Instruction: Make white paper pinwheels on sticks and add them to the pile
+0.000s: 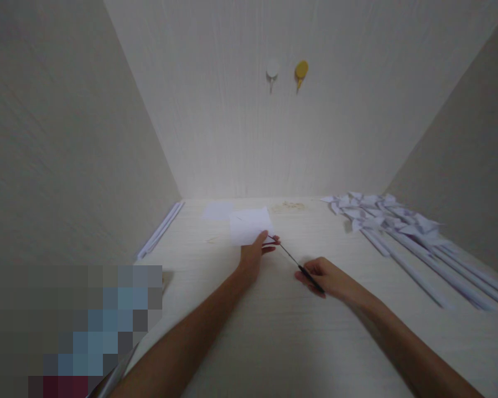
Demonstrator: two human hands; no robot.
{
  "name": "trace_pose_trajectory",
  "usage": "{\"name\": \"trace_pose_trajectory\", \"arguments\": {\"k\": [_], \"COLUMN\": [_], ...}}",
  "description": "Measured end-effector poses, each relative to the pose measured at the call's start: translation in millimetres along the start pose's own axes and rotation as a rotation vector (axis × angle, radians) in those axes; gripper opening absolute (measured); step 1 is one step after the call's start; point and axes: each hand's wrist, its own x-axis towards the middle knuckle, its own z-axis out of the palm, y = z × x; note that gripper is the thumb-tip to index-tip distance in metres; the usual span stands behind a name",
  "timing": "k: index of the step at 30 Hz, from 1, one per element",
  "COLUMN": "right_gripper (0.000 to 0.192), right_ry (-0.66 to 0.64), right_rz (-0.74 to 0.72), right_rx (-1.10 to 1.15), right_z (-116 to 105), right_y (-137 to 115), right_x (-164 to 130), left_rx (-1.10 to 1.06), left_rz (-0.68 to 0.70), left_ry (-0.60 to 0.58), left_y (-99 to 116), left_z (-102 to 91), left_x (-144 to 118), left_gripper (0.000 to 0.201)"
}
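left hand (255,254): pinching white paper sheet (249,225) | right hand (327,278): clamped on scissors (296,264), blades at the sheet's edge | paper pinwheels (398,226): right on tabletop (274,331)

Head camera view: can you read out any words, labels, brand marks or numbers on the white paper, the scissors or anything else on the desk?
There is no readable text.
The white paper sheet held by the left hand: blank on the side that shows.
The dark-handled scissors in the right hand: no mark can be made out; too small.
The white rolled-paper pinwheels, white hook and yellow hook: no lettering.
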Motion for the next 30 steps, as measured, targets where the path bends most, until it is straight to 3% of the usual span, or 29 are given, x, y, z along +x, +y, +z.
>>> {"name": "trace_pose_trajectory", "arguments": {"k": [11,16,19,24,30], "right_gripper": [0.041,0.038,0.035,0.028,0.025], "right_ry": [0.005,0.002,0.159,0.466,0.535], "right_rz": [0.009,-0.015,-0.018,-0.077,-0.132], "right_rx": [-0.024,0.072,0.229,0.537,0.614], "right_z": [-1,0,2,9,15], "right_y": [-3,-2,-1,-3,-6], "right_x": [-2,0,5,11,12], "left_rx": [-0.002,-0.017,0.032,0.228,0.342], "left_rz": [0.005,0.004,0.028,-0.031,-0.053], "left_ry": [0.015,0.058,0.066,-0.091,-0.25], "left_y": [0,-1,-1,-3,-4], "left_z": [-0.3,-2.1,-1.5,5.3,9.5], "left_x": [0,3,2,-8,-16], "left_gripper": [0.017,0.017,0.016,0.013,0.013]}}
